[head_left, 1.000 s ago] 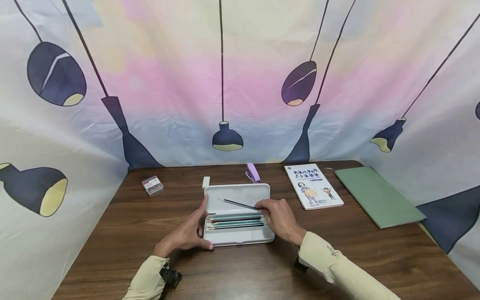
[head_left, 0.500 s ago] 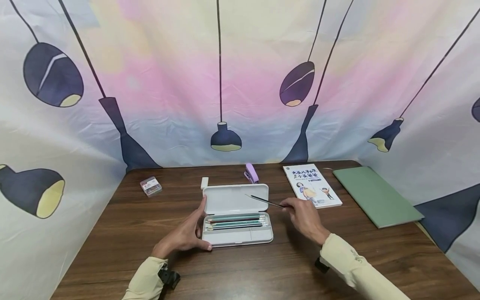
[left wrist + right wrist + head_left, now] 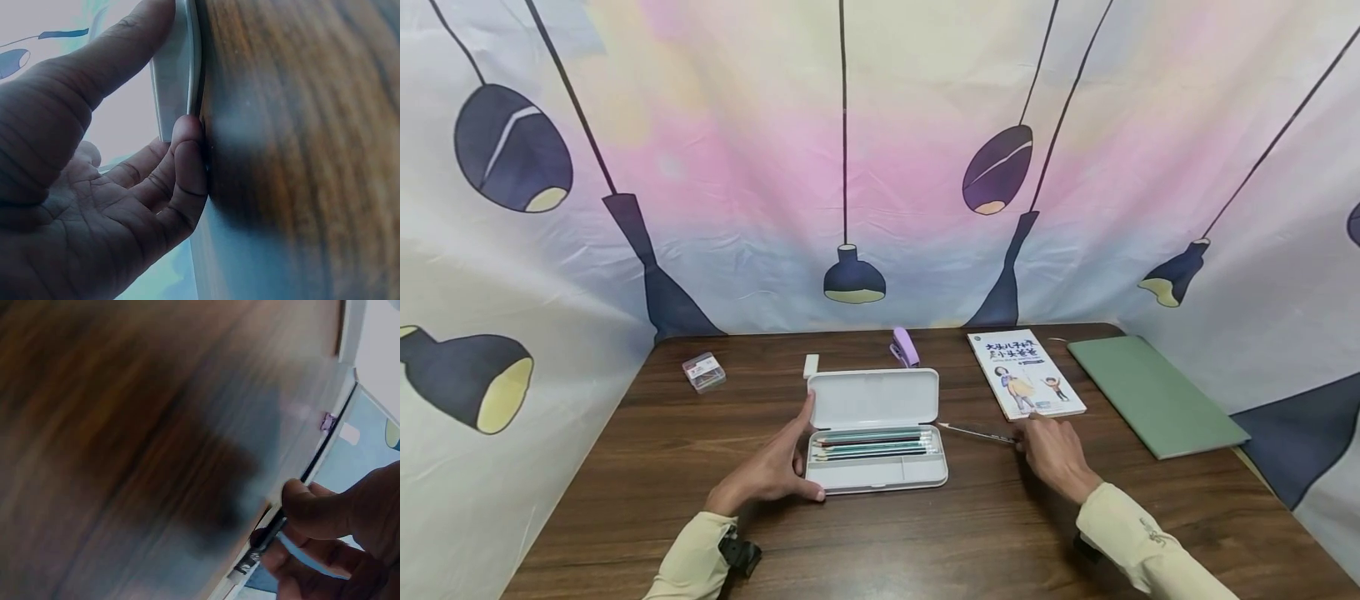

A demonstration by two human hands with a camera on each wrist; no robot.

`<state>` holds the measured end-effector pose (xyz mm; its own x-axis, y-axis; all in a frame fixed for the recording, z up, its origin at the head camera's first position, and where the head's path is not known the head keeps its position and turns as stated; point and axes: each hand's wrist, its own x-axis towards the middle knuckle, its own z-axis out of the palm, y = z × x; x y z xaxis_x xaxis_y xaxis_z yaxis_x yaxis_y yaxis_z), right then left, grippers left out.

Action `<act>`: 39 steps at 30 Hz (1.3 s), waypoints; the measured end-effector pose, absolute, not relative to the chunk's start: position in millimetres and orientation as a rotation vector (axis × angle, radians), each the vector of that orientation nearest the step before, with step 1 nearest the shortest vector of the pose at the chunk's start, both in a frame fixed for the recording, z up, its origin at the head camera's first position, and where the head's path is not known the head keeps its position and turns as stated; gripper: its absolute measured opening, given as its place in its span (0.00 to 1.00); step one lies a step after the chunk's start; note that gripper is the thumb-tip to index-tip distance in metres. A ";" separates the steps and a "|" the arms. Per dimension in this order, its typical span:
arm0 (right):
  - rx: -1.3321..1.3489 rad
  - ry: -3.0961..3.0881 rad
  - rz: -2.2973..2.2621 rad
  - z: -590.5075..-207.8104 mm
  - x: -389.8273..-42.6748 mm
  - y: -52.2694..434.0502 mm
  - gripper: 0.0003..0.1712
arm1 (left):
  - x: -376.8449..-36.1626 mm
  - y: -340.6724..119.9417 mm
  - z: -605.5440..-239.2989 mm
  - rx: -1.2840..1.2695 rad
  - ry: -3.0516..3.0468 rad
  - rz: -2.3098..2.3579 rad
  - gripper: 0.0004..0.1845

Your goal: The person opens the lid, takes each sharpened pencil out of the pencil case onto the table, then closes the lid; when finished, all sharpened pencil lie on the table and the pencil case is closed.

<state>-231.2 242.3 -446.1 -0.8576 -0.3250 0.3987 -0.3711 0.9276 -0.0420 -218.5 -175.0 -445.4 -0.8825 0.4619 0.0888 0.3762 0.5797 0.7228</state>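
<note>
A white pencil case (image 3: 857, 477) lies with its lid (image 3: 874, 398) raised back, and several pencils (image 3: 868, 447) rest in its rear compartment. My left hand (image 3: 767, 468) holds the case's left end, thumb at the front corner; in the left wrist view, curled fingertips touch the side of the case (image 3: 175, 75). Right of the case, my right hand (image 3: 1054, 454) pinches a dark pencil (image 3: 977, 432) near its eraser end, the sharpened tip pointing left close to the case. The right wrist view shows thumb and fingers on that pencil (image 3: 269, 534).
Behind the case are a white eraser (image 3: 811, 365) and a purple stapler (image 3: 905, 347). A small clear box (image 3: 704, 372) sits at the back left. On the right lie a white picture-covered book (image 3: 1027, 373) and a green folder or notebook (image 3: 1157, 396). A printed curtain (image 3: 760, 167) hangs behind the table.
The right hand has carried the pencil rightward from over the open case, then lowered it toward the table in front of the book. The left hand has stayed on the case.
</note>
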 end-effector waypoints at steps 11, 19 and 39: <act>0.536 -2.750 0.181 -447.9 -232.1 245.6 0.14 | -217.3 -175.1 -443.4 0.685 2.688 1.187 0.72; 0.550 -2.733 0.195 -445.2 -232.8 242.4 0.10 | -219.8 -176.0 -440.1 0.707 2.705 1.180 0.73; 1.234 -2.543 0.278 -443.4 -244.0 125.6 0.12 | -217.8 -174.1 -443.9 0.679 2.682 1.189 0.72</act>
<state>-244.0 125.6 -443.4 -0.5860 -0.7315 0.3487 -0.7895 0.6122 -0.0425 -217.8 -174.1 -443.9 -0.8905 0.4508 0.0618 0.3485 0.5882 0.7298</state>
